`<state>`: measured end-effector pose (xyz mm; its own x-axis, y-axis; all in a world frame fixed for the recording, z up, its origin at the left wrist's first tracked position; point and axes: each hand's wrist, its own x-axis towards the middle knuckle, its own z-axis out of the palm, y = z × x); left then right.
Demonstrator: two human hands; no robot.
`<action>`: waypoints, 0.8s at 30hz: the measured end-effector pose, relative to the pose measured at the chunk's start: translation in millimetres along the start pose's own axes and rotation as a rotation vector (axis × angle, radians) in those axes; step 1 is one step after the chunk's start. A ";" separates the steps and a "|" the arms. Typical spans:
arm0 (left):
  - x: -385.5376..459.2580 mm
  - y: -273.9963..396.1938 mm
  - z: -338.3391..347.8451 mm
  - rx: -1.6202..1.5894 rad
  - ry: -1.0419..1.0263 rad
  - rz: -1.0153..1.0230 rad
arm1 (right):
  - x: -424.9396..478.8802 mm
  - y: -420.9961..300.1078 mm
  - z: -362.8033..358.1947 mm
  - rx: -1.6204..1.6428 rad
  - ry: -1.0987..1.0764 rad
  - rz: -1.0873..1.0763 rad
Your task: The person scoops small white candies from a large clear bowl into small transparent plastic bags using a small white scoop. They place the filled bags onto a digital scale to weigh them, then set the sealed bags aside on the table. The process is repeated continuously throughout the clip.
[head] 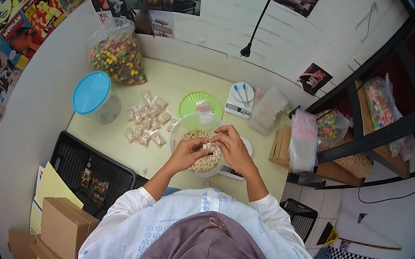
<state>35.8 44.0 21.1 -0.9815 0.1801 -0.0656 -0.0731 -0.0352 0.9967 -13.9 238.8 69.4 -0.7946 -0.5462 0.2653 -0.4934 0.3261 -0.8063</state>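
Note:
My left hand (pixel 189 152) and my right hand (pixel 233 148) meet above a translucent round tub (pixel 175 131) of small pale beige pieces (pixel 202 165). Between my fingers is a small clear plastic bag (pixel 209 146) with pale pieces inside. Both hands grip it near its top edge, the right one pinching with thumb and fingers. Left of the tub lies a pile of small filled clear bags (pixel 150 118). Behind the tub is a green ribbed lid (pixel 191 102) with clear plastic bags (pixel 205 109) on it. A white scale (pixel 245 145) is partly hidden by my right hand.
A second scale (pixel 239 106) bears blue-handled scissors. Flat plastic bags (pixel 267 110) lie beside it. At the left stand a blue-lidded container (pixel 96 95) and a large bag of colourful sweets (pixel 119 55). A black basket (pixel 70 154) and cardboard boxes (pixel 63 224) flank me. A black-framed shelf (pixel 378 146) stands right.

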 end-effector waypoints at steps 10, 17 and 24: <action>-3.0 6.4 0.3 -0.040 -0.062 0.030 | 7.4 -12.6 -11.9 0.097 -0.097 0.093; -5.6 19.4 -0.8 0.251 0.010 0.071 | 6.7 -3.5 -3.1 -0.106 0.189 -0.007; -7.9 0.5 -20.1 0.293 0.114 0.097 | -17.9 15.4 -1.5 -0.300 -0.305 0.024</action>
<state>39.9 22.8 21.2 -0.9961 0.0777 0.0420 0.0595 0.2403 0.9689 -7.8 254.7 53.1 -0.6879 -0.7245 0.0436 -0.5931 0.5265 -0.6092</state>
